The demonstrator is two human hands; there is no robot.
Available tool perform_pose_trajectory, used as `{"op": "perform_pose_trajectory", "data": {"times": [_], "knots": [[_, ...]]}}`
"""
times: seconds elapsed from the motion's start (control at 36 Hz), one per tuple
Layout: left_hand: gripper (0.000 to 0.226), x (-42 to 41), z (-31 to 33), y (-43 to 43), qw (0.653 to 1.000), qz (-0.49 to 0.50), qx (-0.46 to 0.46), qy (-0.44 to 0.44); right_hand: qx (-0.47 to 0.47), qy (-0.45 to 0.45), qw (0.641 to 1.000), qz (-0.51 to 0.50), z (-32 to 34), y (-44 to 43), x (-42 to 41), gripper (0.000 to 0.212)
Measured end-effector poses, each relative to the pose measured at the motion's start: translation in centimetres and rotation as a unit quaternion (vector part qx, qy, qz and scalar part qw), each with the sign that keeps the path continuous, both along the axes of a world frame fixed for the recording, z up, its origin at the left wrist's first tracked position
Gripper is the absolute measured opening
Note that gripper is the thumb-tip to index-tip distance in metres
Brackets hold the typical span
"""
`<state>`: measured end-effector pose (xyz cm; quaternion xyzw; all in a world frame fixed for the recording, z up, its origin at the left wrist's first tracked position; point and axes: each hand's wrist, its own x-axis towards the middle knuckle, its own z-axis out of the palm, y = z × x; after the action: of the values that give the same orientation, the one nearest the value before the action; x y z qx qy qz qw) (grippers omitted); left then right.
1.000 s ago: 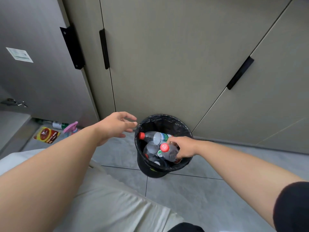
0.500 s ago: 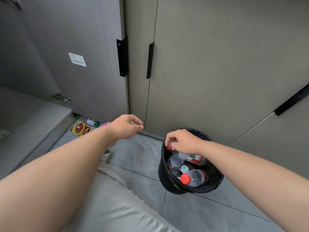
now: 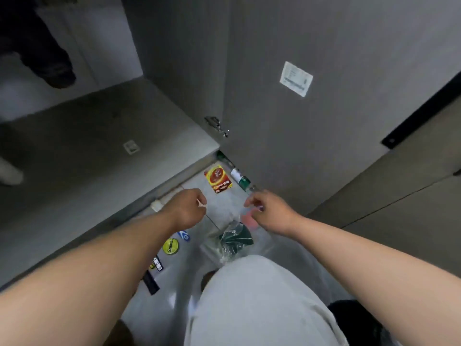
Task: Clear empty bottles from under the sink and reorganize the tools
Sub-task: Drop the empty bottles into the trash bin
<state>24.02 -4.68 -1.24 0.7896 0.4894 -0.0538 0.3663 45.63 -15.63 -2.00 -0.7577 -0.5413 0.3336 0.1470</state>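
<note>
Both bare arms reach forward and down, left hand and right hand near each other, fingers curled under. Too blurry to make out any grip.

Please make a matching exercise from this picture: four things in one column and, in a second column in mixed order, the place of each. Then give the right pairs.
Things
1. white sticker
2. bottle with green label
3. dark green item
4. red and yellow packet

Places
A. inside the clear plastic bag
B. flat on the floor, left of the bottle
C. on the grey cabinet door
D. lying along the door's bottom edge

Pairs: 1-C, 2-D, 3-A, 4-B
</note>
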Motion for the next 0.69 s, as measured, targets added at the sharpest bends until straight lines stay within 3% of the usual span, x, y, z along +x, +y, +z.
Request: {"op": "perform_pose_trajectory", "data": {"times": [0.17, 0.28, 0.39, 0.44, 0.53, 0.69], "knots": [[0.023, -0.5, -7.8, 2.4, 0.995, 0.053, -0.078, -0.028, -0.061, -0.037, 0.997, 0.023, -5.5, 9.3, -1.0, 0.046], [0.023, 0.5, -12.0, 3.7, 0.985, 0.107, -0.117, -0.067, -0.1, -0.047, 0.994, -0.01, -9.5, 13.8, -1.4, 0.043], [0.015, 1.5, -15.3, 4.7, 0.96, 0.192, -0.17, -0.116, -0.194, -0.138, 0.97, -0.051, -14.0, 16.1, -1.5, 0.089], [0.016, 1.8, -16.6, 5.2, 0.951, 0.218, -0.173, -0.132, -0.207, -0.211, 0.953, -0.068, -15.6, 16.6, -1.7, 0.101], [0.019, 1.8, -17.9, 5.6, 0.936, 0.257, -0.187, -0.153, -0.193, -0.275, 0.938, -0.09, -17.2, 17.3, -1.6, 0.102], [0.019, 1.8, -19.1, 6.1, 0.871, 0.36, -0.244, -0.226, -0.238, -0.28, 0.915, -0.164, -18.5, 19.0, -0.9, 0.091]]}}
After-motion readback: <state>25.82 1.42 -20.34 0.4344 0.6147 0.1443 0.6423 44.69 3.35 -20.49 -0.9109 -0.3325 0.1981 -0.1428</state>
